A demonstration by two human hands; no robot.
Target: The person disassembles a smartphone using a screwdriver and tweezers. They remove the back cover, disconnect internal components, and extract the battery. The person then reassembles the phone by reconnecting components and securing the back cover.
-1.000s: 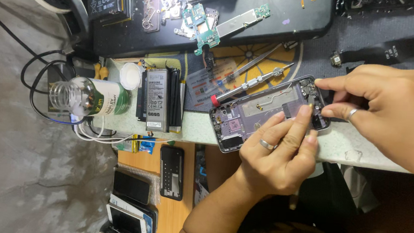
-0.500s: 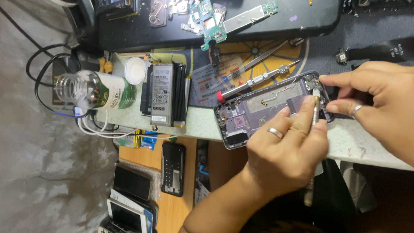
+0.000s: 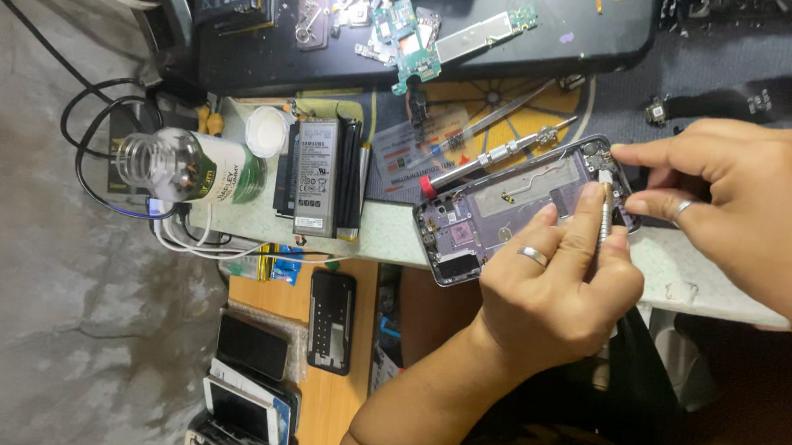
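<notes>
My right hand (image 3: 553, 284) has crept up the opened phone (image 3: 521, 210), fingers pinching tweezers (image 3: 605, 212) at its top corner; left hand (image 3: 750, 215) fingers pinch that edge.

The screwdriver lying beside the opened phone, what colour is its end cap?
Red, on the slim metal screwdriver; the head view shows it best.

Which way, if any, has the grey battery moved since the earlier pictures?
No. The grey battery lies as before beside the glass bottle and the white cap; only the camera shifted.
</notes>
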